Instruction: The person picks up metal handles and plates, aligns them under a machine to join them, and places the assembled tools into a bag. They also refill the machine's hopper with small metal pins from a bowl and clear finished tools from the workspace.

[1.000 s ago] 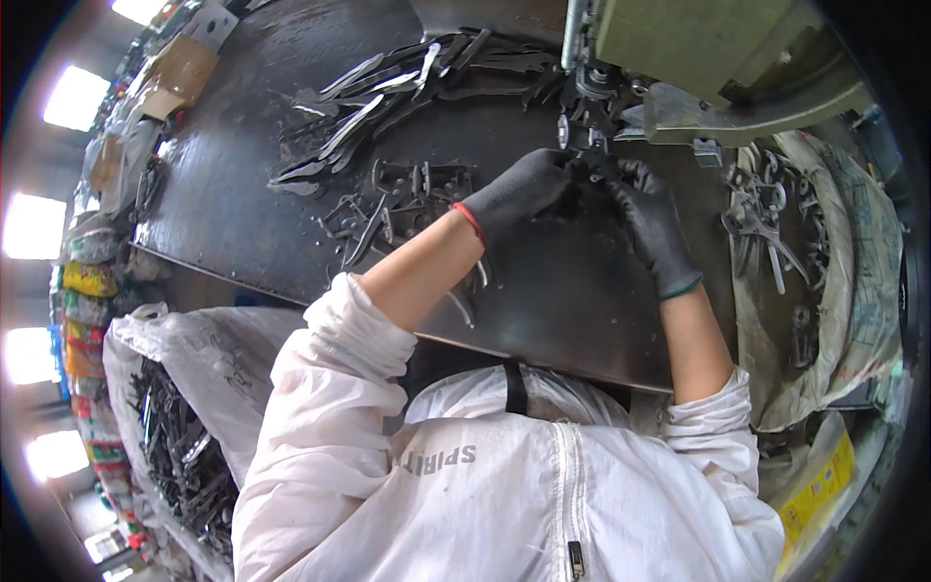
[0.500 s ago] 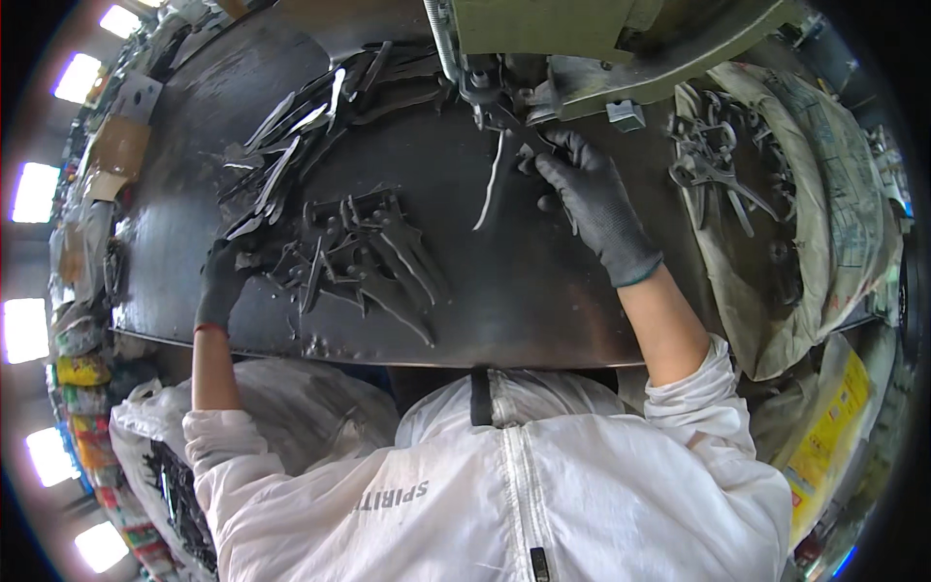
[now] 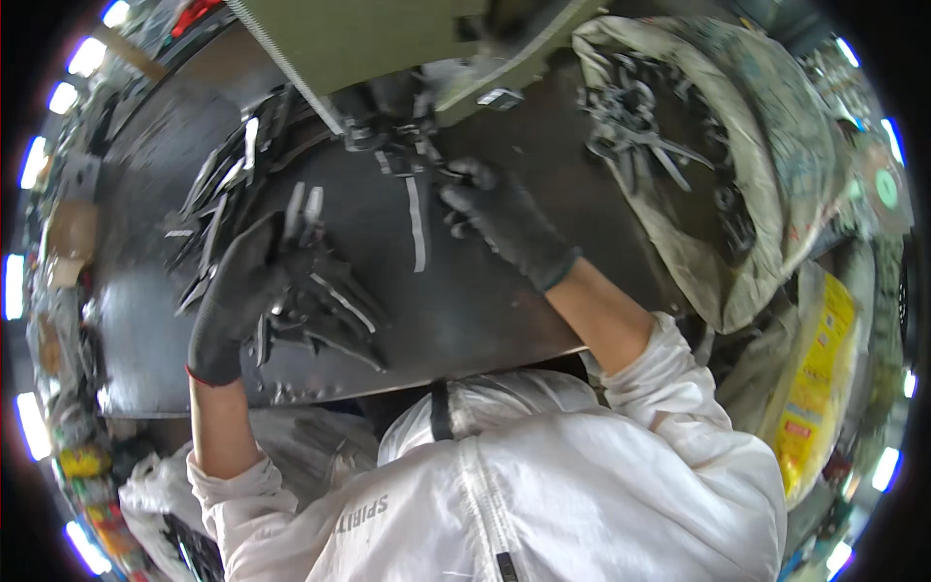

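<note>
A heap of dark flat metal blades (image 3: 218, 209) lies near the left edge of the dark steel worktable (image 3: 485, 310); a grey sack of metal parts (image 3: 698, 165) stands past its right edge; the green machine (image 3: 388, 48) overhangs the far edge. The left hand (image 3: 247, 291), black-gloved, is closed around a bunch of dark blades (image 3: 325, 306); their long axis runs toward the near edge. The right hand (image 3: 499, 218) pinches a long shiny metal strip (image 3: 417, 223) under the machine; the strip points to the near edge.
</note>
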Demonstrator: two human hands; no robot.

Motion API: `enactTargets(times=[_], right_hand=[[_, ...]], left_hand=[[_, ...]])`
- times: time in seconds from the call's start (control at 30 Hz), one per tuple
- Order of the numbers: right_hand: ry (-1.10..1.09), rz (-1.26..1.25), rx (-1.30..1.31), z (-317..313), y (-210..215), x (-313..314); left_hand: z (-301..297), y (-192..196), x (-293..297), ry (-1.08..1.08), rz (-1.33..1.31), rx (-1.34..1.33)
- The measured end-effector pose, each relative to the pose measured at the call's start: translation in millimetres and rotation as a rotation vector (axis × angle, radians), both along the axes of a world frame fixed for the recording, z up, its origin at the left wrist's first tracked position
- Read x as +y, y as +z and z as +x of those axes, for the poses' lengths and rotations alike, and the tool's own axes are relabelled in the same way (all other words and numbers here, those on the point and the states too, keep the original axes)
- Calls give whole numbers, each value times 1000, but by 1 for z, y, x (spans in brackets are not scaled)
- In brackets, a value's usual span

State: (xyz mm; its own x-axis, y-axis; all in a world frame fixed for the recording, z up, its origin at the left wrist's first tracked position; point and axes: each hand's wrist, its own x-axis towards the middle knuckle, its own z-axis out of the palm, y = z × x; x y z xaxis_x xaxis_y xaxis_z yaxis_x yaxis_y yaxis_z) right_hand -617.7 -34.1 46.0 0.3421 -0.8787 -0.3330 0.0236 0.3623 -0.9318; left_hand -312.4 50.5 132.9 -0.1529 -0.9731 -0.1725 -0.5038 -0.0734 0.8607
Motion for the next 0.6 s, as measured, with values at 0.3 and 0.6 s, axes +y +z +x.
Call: enactTargets(times=[0.3, 0.6], right_hand=[[-13, -1487, 1106, -65, 5, -1], [-153, -1236, 1178, -181, 30, -55]], left_hand=[[-126, -52, -39, -52, 133, 406], [-93, -70, -39, 288, 192, 320]])
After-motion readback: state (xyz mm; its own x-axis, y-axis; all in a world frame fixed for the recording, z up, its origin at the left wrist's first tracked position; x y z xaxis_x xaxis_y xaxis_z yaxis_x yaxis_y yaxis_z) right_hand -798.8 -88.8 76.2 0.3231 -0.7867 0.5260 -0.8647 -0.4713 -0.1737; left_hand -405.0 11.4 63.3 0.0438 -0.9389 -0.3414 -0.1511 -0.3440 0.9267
